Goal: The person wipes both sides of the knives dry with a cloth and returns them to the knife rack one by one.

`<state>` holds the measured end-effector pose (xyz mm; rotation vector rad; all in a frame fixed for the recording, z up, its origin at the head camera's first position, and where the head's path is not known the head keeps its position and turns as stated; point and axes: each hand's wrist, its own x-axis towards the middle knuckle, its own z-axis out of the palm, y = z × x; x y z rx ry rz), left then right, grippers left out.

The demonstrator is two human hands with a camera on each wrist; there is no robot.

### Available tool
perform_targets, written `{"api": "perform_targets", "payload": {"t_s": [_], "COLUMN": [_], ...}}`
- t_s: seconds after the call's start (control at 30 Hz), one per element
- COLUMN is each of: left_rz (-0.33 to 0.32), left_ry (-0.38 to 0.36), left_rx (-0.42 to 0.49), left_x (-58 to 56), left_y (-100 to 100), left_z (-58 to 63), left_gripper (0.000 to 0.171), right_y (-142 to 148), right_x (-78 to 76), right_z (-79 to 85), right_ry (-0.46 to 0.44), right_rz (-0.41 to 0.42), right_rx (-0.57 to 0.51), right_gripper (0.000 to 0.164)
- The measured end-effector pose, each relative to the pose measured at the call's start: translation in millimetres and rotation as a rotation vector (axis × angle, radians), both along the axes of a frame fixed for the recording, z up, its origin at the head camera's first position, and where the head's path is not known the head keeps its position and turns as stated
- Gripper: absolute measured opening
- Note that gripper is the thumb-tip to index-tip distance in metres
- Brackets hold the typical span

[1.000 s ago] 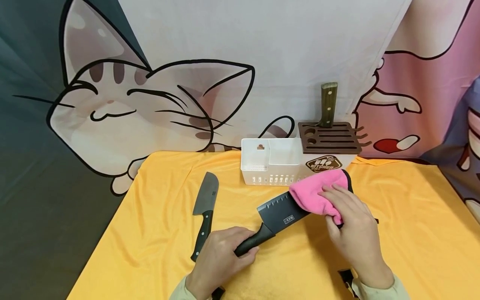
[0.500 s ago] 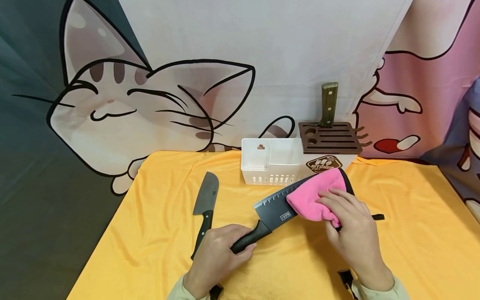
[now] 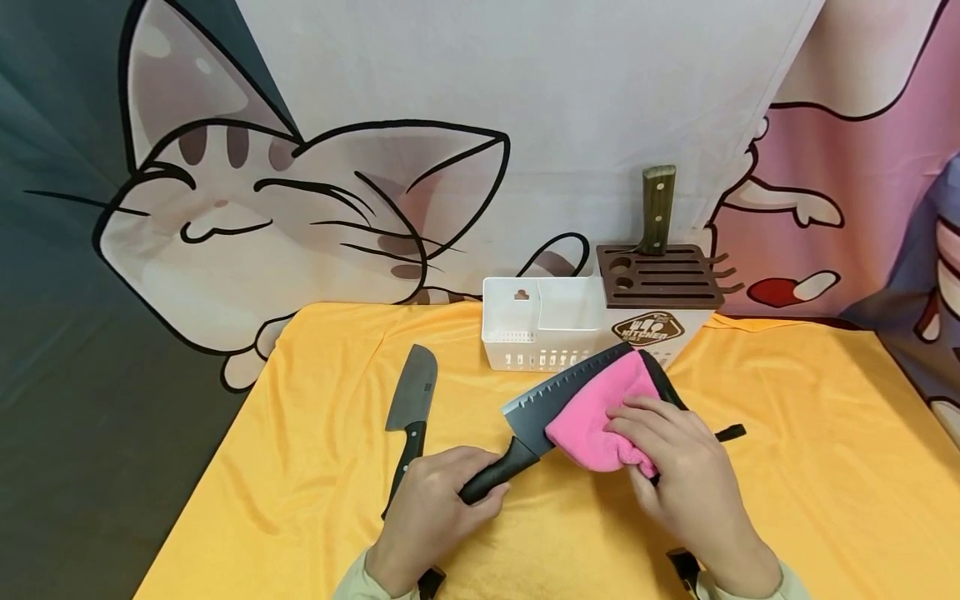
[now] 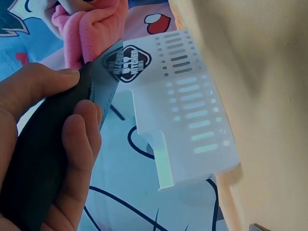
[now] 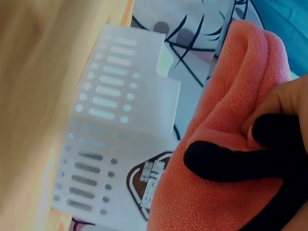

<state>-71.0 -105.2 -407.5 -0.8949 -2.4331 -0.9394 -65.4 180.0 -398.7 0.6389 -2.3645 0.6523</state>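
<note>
My left hand (image 3: 438, 510) grips the black handle (image 4: 41, 149) of a dark cleaver (image 3: 534, 413), which is held slanting up to the right above the yellow cloth. Against its blade, my right hand (image 3: 686, 471) holds a folded pink towel (image 3: 596, 417) with a black edge. The towel covers much of the blade's far part; a row of small notches shows along the upper edge. In the right wrist view, black strap-like pieces lie over the towel (image 5: 226, 130). A second knife (image 3: 413, 400), grey-bladed with a black riveted handle, lies left, its handle end partly behind my left hand.
A white knife holder (image 3: 570, 337) with a brown slotted top (image 3: 660, 287) stands at the back, behind the cleaver. One knife with a green-brown handle (image 3: 657, 208) stands upright in it. The yellow tablecloth (image 3: 300, 433) covers the table, before a cartoon-printed curtain (image 3: 262, 192).
My right hand has drawn the pink towel left and down along the blade toward the handle, baring the blade's upper far end. The cleaver has shifted slightly left and tilted; the left hand keeps its grip.
</note>
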Motion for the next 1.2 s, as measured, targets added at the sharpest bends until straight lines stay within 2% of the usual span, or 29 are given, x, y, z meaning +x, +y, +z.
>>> {"api": "perform_targets", "payload": {"t_s": [0.13,0.3,0.47,0.53,0.7,0.9,1.2], "left_rz": [-0.001,-0.004,-0.007,-0.015,-0.049,-0.061,-0.06], "left_ry": [0.007,0.019,0.004,0.005,0.048,0.082,0.04], "left_rx": [-0.007,-0.019,-0.04,-0.043,-0.046,-0.062,-0.094], "left_x": [0.2,0.6,1.1,1.3,1.5,2.1,3.1], "left_y": [0.6,2.3,4.3,5.0,6.4,7.9,9.0], "left_z": [-1.3,-2.9,-3.5,-4.0,-5.8,-7.3,-7.7], "left_gripper": [0.02,0.018,0.018,0.017,0.019,0.02,0.028], "right_y": [-7.6,-13.8,-16.4,-17.4,-21.8,-26.7,-28.7], "right_x": [3.5,4.7,4.1,3.9,4.7,4.3,3.4], "right_z": [0.3,-0.2,-1.5,-2.7,-5.1,-6.6,-8.5], "right_ry": [-0.008,-0.006,0.005,0.01,0.012,0.034,0.028], "right_rz": [0.037,0.086,0.137,0.158,0.2,0.2,0.137], "right_rx": [0.031,0.051,0.044,0.045,0.048,0.059,0.049], "right_gripper": [0.04,0.034,0.041,0.035,0.037,0.042,0.043]}}
